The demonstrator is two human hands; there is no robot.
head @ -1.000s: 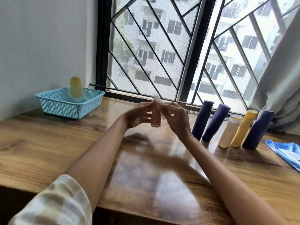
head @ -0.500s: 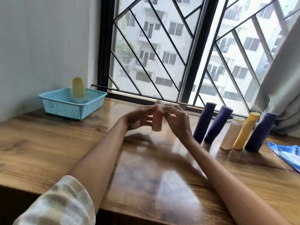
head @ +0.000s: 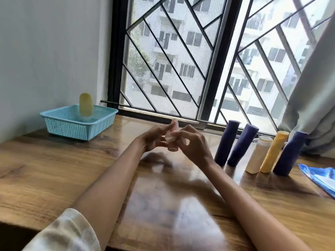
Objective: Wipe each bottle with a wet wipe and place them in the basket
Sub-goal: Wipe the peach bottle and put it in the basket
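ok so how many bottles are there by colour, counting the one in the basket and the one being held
dark blue bottles: 3
yellow bottles: 2, one by the window, one upright in the basket
white bottle: 1
pink bottle: 1, held in both hands
total: 7

I hold a small pink bottle (head: 173, 135) upright above the table, a wipe (head: 170, 138) pressed on it. One yellow bottle (head: 86, 106) stands in the blue basket (head: 76, 127); five bottles (head: 257, 151) stand at my right.
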